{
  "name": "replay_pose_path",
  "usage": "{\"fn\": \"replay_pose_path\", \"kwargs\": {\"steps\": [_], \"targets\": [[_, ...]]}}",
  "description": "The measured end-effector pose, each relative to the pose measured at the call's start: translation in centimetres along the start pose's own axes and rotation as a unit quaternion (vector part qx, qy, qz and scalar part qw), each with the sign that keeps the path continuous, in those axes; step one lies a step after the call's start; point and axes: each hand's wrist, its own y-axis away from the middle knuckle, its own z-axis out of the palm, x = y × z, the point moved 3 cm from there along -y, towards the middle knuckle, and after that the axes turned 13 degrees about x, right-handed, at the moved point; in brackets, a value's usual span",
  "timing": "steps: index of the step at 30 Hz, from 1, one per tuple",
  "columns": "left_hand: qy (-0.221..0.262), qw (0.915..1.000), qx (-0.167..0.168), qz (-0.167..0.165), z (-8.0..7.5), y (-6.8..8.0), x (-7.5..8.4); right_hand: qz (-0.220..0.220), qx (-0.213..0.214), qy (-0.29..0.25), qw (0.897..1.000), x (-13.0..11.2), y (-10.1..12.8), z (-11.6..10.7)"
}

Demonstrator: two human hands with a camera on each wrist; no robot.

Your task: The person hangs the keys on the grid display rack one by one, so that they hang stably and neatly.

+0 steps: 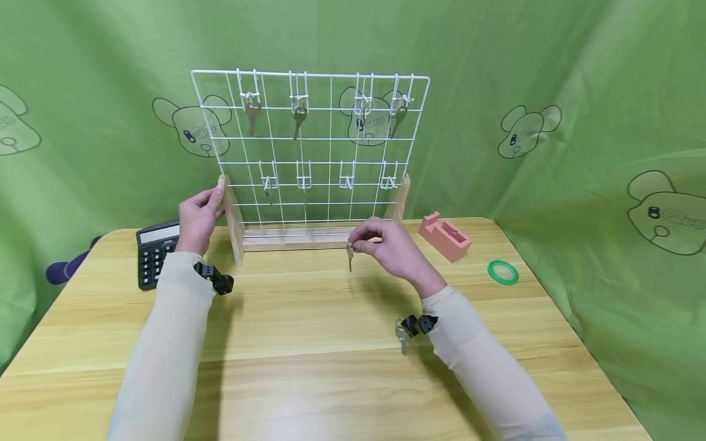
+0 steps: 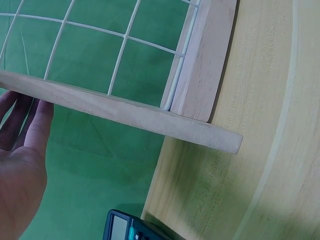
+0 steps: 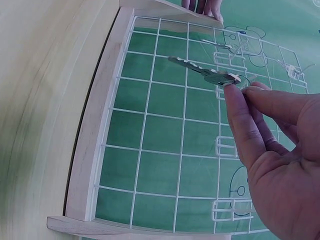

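Note:
My right hand pinches a small metal key by its ring, in front of the rack's base. In the right wrist view the key sticks out from the fingertips, its toothed blade pointing away. With my left hand I hold the left wooden post of a white wire grid rack; the left wrist view shows fingers behind the post. Several keys, one of them a brown key, hang from the upper hooks. A thin key seems to hang at the lower left.
Another key lies on the wooden table beside my right wrist. A black calculator sits by my left wrist. To the right are a pink tape dispenser and a green tape roll. Green curtain surrounds the table.

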Motion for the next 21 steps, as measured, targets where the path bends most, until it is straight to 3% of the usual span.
{"fn": "replay_pose_path", "kwargs": {"steps": [16, 21], "targets": [[0.004, 1.0, -0.002, -0.001, 0.2, 0.2, 0.0, -0.002, 0.036, 0.012, 0.999, -0.5, -1.0, -0.9], [0.026, 0.9996, 0.005, -0.005, 0.3, 0.3, 0.0, -0.013, 0.039, 0.018, 0.999, -0.8, -1.8, -1.0]]}}
